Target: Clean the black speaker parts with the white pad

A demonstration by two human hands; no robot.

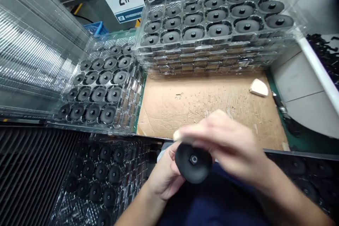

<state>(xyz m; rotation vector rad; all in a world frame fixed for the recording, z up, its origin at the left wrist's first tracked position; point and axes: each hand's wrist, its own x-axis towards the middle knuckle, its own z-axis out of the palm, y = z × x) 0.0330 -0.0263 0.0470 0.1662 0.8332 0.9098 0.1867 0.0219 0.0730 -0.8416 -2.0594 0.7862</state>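
My left hand is closed around a round black disc part with a small metal hub at its centre, held just above my lap at the table's near edge. Reaching over the top of the disc, my right hand is blurred by motion; its fingers are bunched and seem to pinch a small pale object that I cannot make out. Both hands are in front of a sheet of brown cardboard on the table.
A stack of clear plastic trays holding several black discs stands at the back under a "3#" sign. Another filled tray sits at left near a "2#" sign, one more lies lower left. A white wedge lies on the cardboard.
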